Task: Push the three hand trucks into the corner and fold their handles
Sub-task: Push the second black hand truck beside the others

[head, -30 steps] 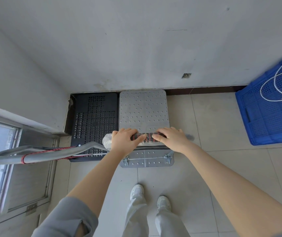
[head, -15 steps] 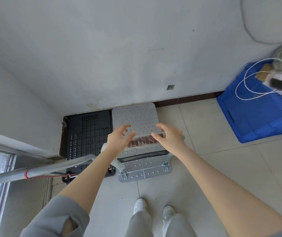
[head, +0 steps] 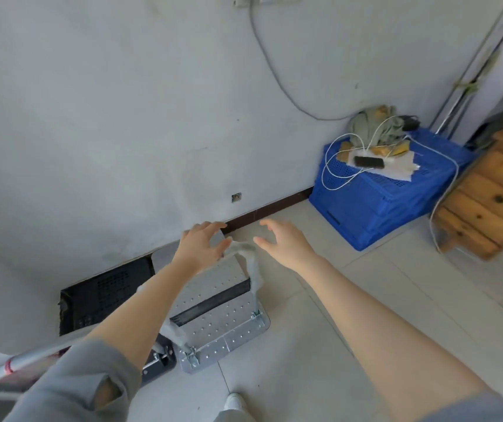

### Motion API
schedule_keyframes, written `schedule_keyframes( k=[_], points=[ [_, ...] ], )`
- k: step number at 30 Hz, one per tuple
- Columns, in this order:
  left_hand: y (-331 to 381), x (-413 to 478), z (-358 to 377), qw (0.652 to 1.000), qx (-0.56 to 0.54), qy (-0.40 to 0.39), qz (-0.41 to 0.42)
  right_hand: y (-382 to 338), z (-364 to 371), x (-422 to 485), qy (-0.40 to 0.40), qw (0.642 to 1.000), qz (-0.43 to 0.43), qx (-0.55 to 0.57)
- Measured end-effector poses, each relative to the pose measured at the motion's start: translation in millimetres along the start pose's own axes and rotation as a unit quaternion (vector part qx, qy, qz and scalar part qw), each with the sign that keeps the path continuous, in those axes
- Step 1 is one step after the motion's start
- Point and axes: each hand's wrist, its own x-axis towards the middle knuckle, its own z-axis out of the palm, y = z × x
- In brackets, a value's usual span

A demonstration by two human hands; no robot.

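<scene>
A silver perforated hand truck [head: 225, 330] stands against the wall beside a black perforated hand truck [head: 107, 293] in the corner. The silver truck's grey handle [head: 251, 266] leans forward over its deck, blurred. My left hand [head: 203, 246] hovers open just left of the handle's top bar, perhaps touching it. My right hand [head: 283, 239] is open to the right of the bar, apart from it. The black truck's handle [head: 9, 365] sticks out at lower left, a grey tube with red tape.
A blue plastic crate [head: 375, 205] with cables, a phone and cloth on top stands at the wall on the right. Beside it is a wooden drawer unit [head: 500, 190]. A cable [head: 274, 68] hangs down the wall. Tiled floor lies in front of the trucks.
Both hands let go of the silver truck's handle bar and opened. The handle tipped forward over the deck. The view swung up and right, bringing the crate and drawers into sight.
</scene>
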Motion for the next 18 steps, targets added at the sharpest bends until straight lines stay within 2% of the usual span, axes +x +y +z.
schedule_keyframes(
  k=[4,9,11,18],
  points=[
    [94,-16,32,0.996,0.024,-0.030,0.083,53,-60,-93,0.073,0.996,0.051,-0.019],
    [238,-52,85,0.971,0.027,-0.090,0.219,132,-121,-243,0.147,0.969,0.187,-0.062],
    [295,-70,106,0.952,0.047,-0.115,0.280,154,-142,-297,0.178,0.952,0.240,-0.058],
    [469,-134,194,0.849,0.075,-0.202,0.482,227,-184,-469,0.261,0.874,0.406,-0.051]
  ],
)
